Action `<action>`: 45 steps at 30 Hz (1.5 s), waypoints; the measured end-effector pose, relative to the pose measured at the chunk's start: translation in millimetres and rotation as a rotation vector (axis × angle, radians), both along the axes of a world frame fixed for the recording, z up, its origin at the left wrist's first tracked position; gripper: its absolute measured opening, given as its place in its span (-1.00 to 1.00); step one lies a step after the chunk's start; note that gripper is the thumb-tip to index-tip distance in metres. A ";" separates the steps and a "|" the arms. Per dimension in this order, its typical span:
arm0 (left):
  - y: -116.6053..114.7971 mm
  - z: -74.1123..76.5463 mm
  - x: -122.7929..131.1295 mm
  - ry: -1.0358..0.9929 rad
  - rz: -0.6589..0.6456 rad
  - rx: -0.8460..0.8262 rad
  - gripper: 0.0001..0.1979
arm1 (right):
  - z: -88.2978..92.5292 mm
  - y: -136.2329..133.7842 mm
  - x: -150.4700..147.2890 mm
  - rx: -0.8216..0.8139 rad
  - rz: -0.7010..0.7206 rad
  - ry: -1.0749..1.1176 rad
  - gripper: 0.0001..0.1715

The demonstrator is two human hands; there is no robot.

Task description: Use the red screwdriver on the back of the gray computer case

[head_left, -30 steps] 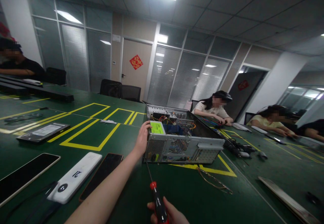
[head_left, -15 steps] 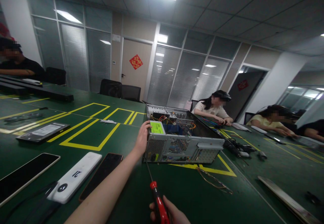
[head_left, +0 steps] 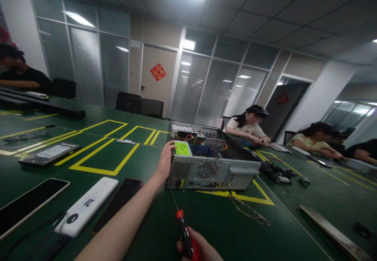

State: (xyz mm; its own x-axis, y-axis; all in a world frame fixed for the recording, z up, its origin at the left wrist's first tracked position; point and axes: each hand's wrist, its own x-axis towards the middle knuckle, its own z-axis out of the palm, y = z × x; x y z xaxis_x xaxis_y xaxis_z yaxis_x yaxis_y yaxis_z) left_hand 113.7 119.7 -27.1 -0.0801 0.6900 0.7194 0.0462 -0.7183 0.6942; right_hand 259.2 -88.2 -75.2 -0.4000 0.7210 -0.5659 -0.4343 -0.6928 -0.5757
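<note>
An open metal computer case (head_left: pixel 218 174) lies on the green table, its wires and boards showing from above. My left hand (head_left: pixel 165 160) rests against its near left corner, beside the power supply with a yellow-green label (head_left: pixel 182 148); its fingertips curl over the edge. My right hand (head_left: pixel 200 245), at the bottom edge, is closed round the handle of a red and black screwdriver (head_left: pixel 185 233). The screwdriver's thin shaft points up toward the case's lower left corner; whether the tip touches cannot be made out.
Left of my arm lie a dark phone (head_left: pixel 118 204), a white device (head_left: pixel 88 206), another phone (head_left: pixel 32 206) and a hard drive (head_left: pixel 50 154). Right are black cables (head_left: pixel 277 171), a loose wire (head_left: pixel 249 210) and a metal strip (head_left: pixel 330 229). People sit around the table.
My right hand has shifted slightly to the right at the bottom edge, and the screwdriver handle's visible black and red parts have turned. My left hand stays on the case.
</note>
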 end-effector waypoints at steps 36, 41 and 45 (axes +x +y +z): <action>-1.5 1.1 0.5 0.012 0.007 0.002 -0.56 | 1.5 -2.7 3.2 0.061 0.047 0.048 -0.57; -2.4 1.5 -0.4 0.021 0.005 -0.002 -0.57 | -1.7 1.5 1.0 0.068 0.029 0.146 -0.60; -2.4 1.1 -0.4 0.014 -0.002 -0.008 -0.58 | -7.2 6.0 2.2 0.089 0.040 0.088 -0.55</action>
